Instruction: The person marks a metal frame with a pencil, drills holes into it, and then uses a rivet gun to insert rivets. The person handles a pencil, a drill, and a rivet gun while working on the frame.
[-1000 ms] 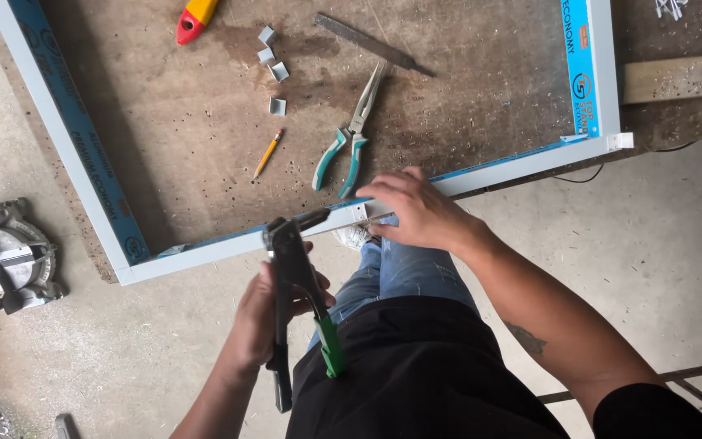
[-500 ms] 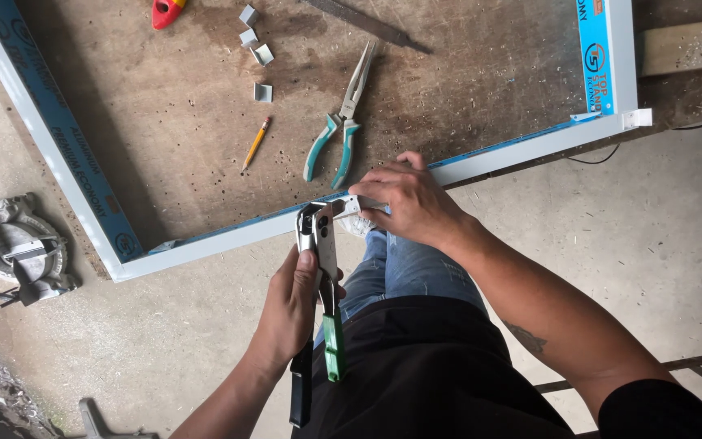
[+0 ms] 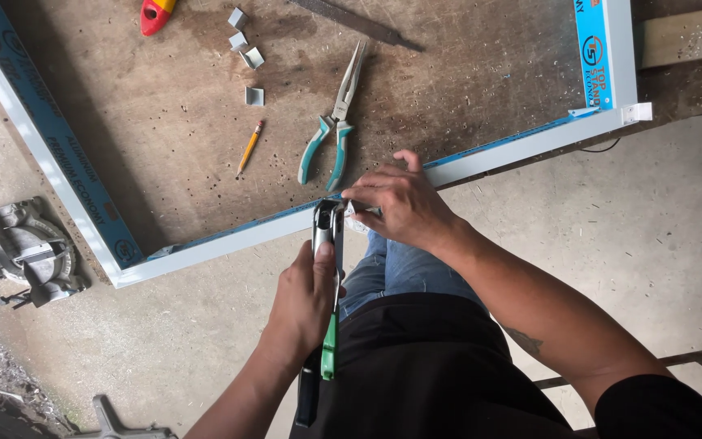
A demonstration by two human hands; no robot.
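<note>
At near rail of white aluminium frame with blue protective film (image 3: 497, 158): left hand (image 3: 306, 305) closed around black-and-green-handled metal hand tool (image 3: 327, 244), head touching rail; right hand (image 3: 400, 203) pinching small pale piece at rail, fingers curled. Beyond, on worn brown board (image 3: 164, 138): teal-handled long-nose pliers (image 3: 331, 130), yellow pencil (image 3: 249, 147).

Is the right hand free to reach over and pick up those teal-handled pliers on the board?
Probably yes: the pliers lie uncovered just beyond the frame rail, nothing between. But the right hand is pinching a small piece at the rail and would need to let go first.
</note>
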